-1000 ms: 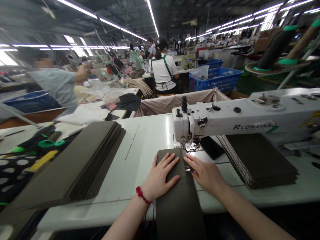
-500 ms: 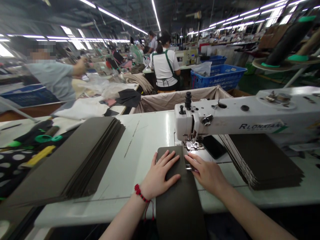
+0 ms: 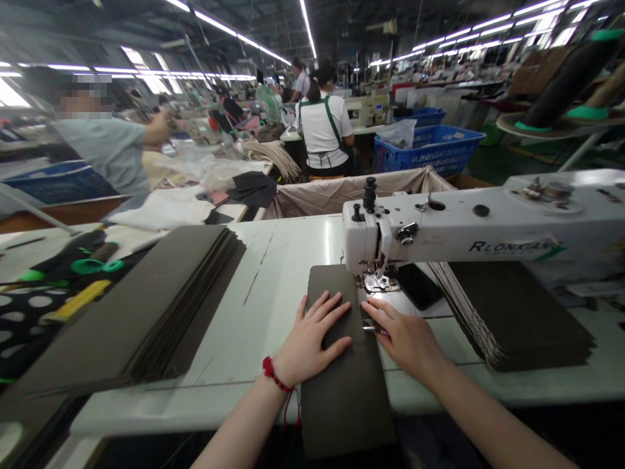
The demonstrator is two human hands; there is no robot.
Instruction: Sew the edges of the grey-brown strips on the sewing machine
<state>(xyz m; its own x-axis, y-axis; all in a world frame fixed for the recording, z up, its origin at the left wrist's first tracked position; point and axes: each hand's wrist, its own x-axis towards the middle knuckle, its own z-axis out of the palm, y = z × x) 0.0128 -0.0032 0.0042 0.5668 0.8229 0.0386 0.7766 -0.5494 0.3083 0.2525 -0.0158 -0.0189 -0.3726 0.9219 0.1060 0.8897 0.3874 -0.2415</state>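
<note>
My left hand (image 3: 315, 342) lies flat with its fingers spread on a long dark olive fabric panel (image 3: 346, 410). The panel's far right edge meets the presser foot (image 3: 378, 281) of a white sewing machine (image 3: 439, 228). At the panel's right edge rests my right hand (image 3: 410, 342), fingertips on the material and other fingers curled. A small metal tool (image 3: 370, 328) with a shiny pronged end sticks out from under that hand; the rest of it is hidden in the fingers. The panel's near end hangs over the table's front edge.
Left on the table stands a tall stack of olive panels (image 3: 146, 306). Another stack (image 3: 517, 312) lies under the machine arm, beside a black phone (image 3: 420, 286). Thread cones (image 3: 561, 85) rise at right. A fabric-lined bin (image 3: 342, 195) and co-workers are beyond the table.
The panel has slid away from me, past the presser foot's left side, under both hands. My hands have stayed almost in place on it.
</note>
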